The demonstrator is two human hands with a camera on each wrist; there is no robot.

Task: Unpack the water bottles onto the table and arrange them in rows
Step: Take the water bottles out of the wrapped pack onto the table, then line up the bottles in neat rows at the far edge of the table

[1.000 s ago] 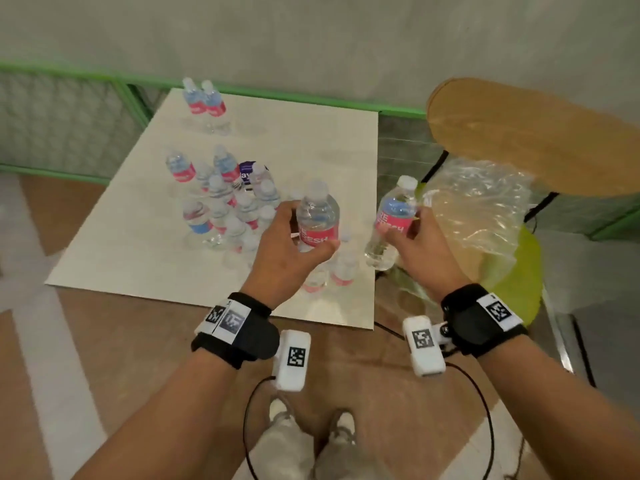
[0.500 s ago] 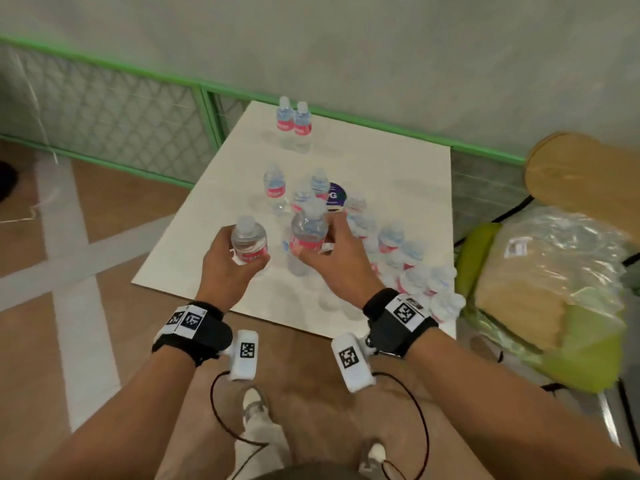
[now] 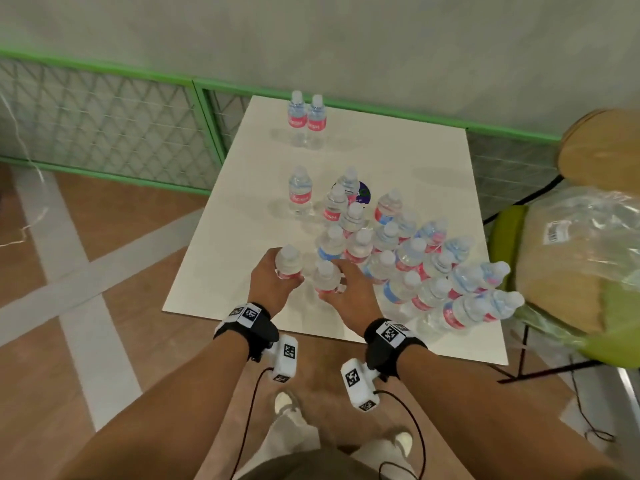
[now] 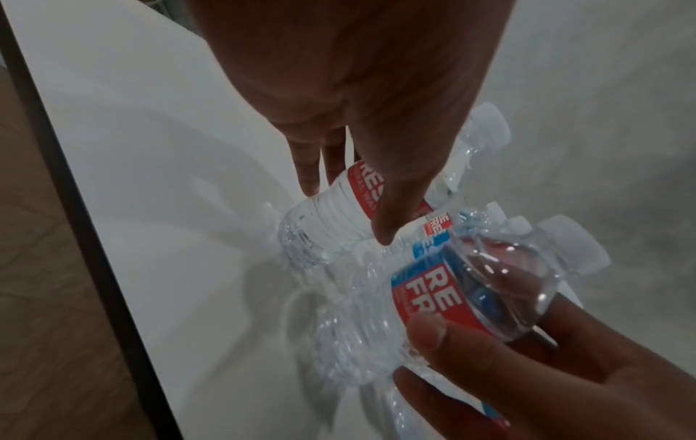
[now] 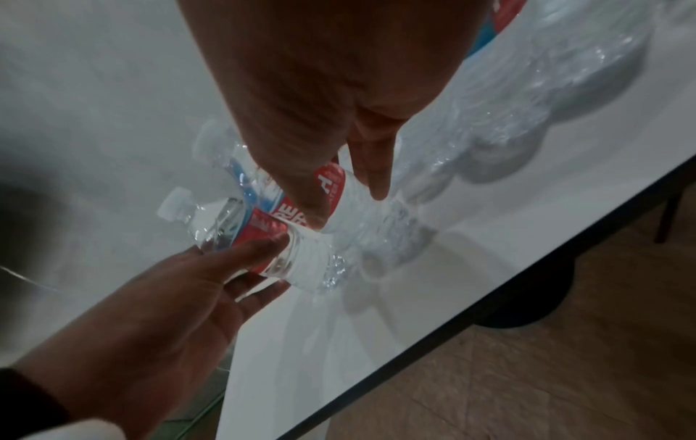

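Each hand grips one clear water bottle with a red label, upright, side by side near the white table's (image 3: pixel 398 161) front left. My left hand (image 3: pixel 273 285) wraps the left bottle (image 3: pixel 288 261), whose ribbed body (image 4: pixel 324 220) shows below the fingers. My right hand (image 3: pixel 341 289) holds the right bottle (image 3: pixel 325 277), seen also in the right wrist view (image 5: pixel 361 214). Whether their bases touch the table I cannot tell. A cluster of several bottles (image 3: pixel 408 258) stands just to the right. One bottle (image 3: pixel 300 192) stands alone, and two bottles (image 3: pixel 307 116) stand at the far edge.
Crumpled clear plastic wrap (image 3: pixel 581 244) lies on a green chair (image 3: pixel 509 230) right of the table. A wooden round seat (image 3: pixel 602 150) is behind it. A green mesh fence (image 3: pixel 104 119) runs along the wall. Bare table surface lies left of the cluster.
Both hands carried their bottles from beside the chair leftward to the table's front left and lowered them. The two bottles now sit closer together.
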